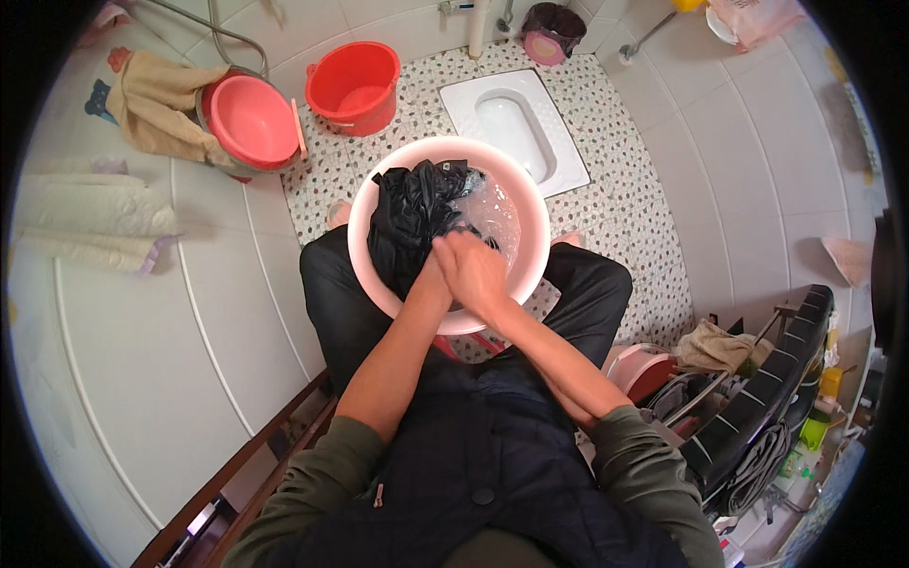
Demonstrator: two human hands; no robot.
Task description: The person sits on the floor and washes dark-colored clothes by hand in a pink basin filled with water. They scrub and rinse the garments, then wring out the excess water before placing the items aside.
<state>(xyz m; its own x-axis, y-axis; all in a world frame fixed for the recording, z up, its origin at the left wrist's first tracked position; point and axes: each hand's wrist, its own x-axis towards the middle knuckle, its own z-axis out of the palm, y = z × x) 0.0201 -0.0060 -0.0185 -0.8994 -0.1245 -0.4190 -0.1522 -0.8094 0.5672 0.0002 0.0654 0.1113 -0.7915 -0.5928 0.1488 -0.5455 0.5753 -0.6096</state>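
Note:
A pale pink basin (536, 204) stands between my knees, with sudsy water (497, 210) at its right side. Wet, shiny black clothing (407, 213) is bunched up in its left and middle part. My right hand (473, 270) is closed over the cloth near the basin's front, fingers curled in. Tucked against it, and mostly covered by it, is my left hand (437, 273); its fingers are hidden. Both wrists cross the near rim, and the hands touch each other.
Beyond the basin is a white squat toilet (568, 170) set in the speckled floor. A red bucket (374, 121) and a smaller pink basin (254, 123) stand at the far left. A pink bin (549, 45) is in the back corner. A cluttered rack (757, 379) stands close on my right.

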